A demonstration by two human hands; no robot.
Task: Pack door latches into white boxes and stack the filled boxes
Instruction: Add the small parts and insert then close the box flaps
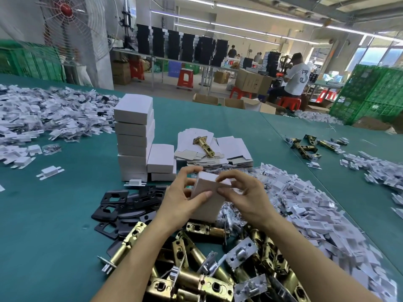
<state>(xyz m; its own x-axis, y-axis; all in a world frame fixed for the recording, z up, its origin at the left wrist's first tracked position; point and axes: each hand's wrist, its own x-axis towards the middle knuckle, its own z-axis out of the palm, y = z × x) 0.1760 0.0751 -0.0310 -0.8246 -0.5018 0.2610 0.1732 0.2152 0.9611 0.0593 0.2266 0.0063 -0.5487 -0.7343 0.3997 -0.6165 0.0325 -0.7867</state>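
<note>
Two bare forearms, the left forearm (139, 253) and the right forearm (316, 262), are shown uncovered along all of their visible length. The left hand (181, 199) and the right hand (246, 199) are likewise pictured bare, with short, plain fingernails.

I read the table (65, 203) as covered in matt teal cloth, felt-like. The white box (206, 184) is smooth, matt paperboard, as are the stacked boxes (134, 131). The flat blanks (233, 144) show grey card on their undersides. The door latches (196, 264) are glossy brass-toned metal, some with bright silvery faceplates (239, 253). The strike plates (113, 197) look like matt black metal. The small white pieces (316, 192) look like plastic, some in clear shiny bags.
</note>
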